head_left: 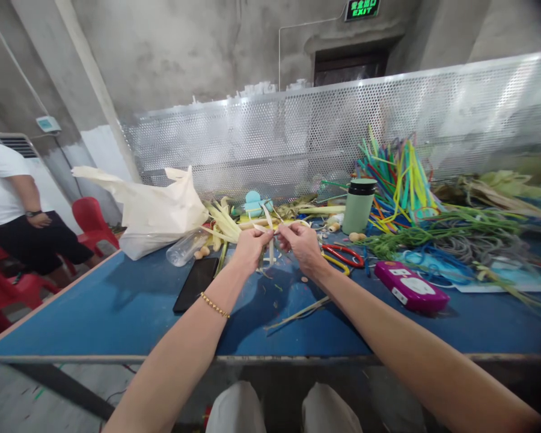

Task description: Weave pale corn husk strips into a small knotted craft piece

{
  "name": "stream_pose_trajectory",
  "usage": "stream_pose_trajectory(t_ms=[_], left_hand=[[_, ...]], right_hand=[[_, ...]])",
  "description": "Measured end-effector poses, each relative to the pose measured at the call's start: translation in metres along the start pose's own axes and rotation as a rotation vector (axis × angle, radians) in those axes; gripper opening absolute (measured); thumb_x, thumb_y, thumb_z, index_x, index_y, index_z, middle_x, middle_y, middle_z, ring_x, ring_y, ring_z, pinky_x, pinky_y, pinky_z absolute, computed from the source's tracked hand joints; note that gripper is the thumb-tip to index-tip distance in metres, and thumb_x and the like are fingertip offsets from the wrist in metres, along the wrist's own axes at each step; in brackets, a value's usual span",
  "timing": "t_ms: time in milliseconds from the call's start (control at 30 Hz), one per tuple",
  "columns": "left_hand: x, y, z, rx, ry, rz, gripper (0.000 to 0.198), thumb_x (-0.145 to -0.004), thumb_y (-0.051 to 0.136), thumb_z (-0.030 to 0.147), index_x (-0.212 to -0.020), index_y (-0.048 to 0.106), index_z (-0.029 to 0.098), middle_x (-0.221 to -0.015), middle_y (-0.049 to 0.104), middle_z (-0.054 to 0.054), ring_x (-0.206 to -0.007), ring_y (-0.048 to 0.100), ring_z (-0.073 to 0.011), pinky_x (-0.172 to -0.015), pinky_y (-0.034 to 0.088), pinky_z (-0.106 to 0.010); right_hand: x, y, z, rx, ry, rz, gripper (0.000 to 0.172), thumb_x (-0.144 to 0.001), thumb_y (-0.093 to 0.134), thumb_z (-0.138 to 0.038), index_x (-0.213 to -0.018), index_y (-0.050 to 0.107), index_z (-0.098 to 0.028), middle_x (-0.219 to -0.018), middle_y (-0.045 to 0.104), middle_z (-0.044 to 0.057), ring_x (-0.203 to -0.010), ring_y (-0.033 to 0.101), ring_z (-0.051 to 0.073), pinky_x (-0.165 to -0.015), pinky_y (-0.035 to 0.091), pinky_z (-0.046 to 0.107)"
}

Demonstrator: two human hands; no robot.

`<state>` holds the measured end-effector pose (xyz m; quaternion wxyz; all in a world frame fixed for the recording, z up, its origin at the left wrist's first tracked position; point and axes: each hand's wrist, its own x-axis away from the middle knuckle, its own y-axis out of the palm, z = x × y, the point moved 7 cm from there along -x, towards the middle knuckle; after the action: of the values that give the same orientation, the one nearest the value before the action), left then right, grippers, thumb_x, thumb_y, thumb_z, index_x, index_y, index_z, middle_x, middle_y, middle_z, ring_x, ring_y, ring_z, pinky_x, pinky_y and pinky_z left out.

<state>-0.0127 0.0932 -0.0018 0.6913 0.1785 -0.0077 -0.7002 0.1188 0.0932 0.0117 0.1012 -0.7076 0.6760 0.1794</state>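
Over the middle of the blue table, my left hand [251, 245] pinches pale, flat strips [271, 252] that look like dried plant leaf. Close beside it, my right hand [301, 242] has its fingertips pressed together at the same strips. The strips cross one another between the two hands, with one end hanging down and others sticking up. Exactly how the fingers grip them is too small to tell. Scissors with red handles [349, 255] lie just right of my right hand, near a yellow-handled tool [337, 264]. A dark phone [196, 284] rests left of my left hand.
A cream plastic bag [160, 210] and a clear bottle [183, 248] stand at the left. At the right are a green tumbler [359, 205], a purple box [410, 285] and bundled coloured strips [408, 180]. A perforated metal screen [234, 135] backs the table [117, 319]. A person [15, 198] stands far left.
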Motion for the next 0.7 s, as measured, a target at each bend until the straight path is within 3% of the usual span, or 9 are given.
stream_pose_trajectory(t_ms=[200, 367, 567, 700], left_hand=[[-0.003, -0.004, -0.004, 0.074, -0.055, 0.007, 0.032, -0.059, 0.086, 0.033, -0.058, 0.062, 0.012, -0.051, 0.055, 0.000, -0.045, 0.043, -0.0080, -0.049, 0.033, -0.024], [-0.003, -0.004, -0.007, 0.101, -0.094, 0.009, 0.027, -0.062, 0.085, 0.027, -0.059, 0.063, 0.011, -0.051, 0.055, -0.001, -0.045, 0.046, -0.0085, -0.049, 0.035, -0.024], [-0.001, 0.003, -0.006, 0.201, -0.116, -0.005, 0.018, -0.065, 0.082, 0.019, -0.067, 0.066, 0.010, -0.058, 0.060, -0.003, -0.052, 0.054, -0.0107, -0.059, 0.044, -0.026], [0.002, 0.005, -0.004, 0.135, -0.090, -0.008, 0.021, -0.064, 0.083, 0.020, -0.062, 0.064, 0.010, -0.054, 0.056, -0.001, -0.049, 0.047, -0.0085, -0.054, 0.036, -0.025]], right_hand=[[-0.002, -0.008, -0.009, -0.025, -0.035, 0.036, 0.033, -0.073, 0.071, -0.049, -0.076, 0.066, -0.017, -0.065, 0.063, 0.000, -0.047, 0.052, 0.009, -0.039, 0.038, 0.020], [-0.004, -0.022, -0.008, 0.032, -0.041, 0.181, 0.035, -0.074, 0.071, -0.047, -0.060, 0.056, -0.018, -0.053, 0.055, -0.002, -0.041, 0.045, 0.008, -0.037, 0.034, 0.020], [0.000, -0.007, -0.011, 0.053, -0.086, 0.028, 0.039, -0.070, 0.074, -0.055, -0.072, 0.064, -0.017, -0.053, 0.057, -0.002, -0.042, 0.047, 0.010, -0.038, 0.036, 0.022], [-0.002, -0.006, -0.010, 0.171, -0.171, -0.010, 0.032, -0.071, 0.073, -0.048, -0.073, 0.065, -0.017, -0.050, 0.058, -0.001, -0.043, 0.052, 0.013, -0.042, 0.040, 0.024]])
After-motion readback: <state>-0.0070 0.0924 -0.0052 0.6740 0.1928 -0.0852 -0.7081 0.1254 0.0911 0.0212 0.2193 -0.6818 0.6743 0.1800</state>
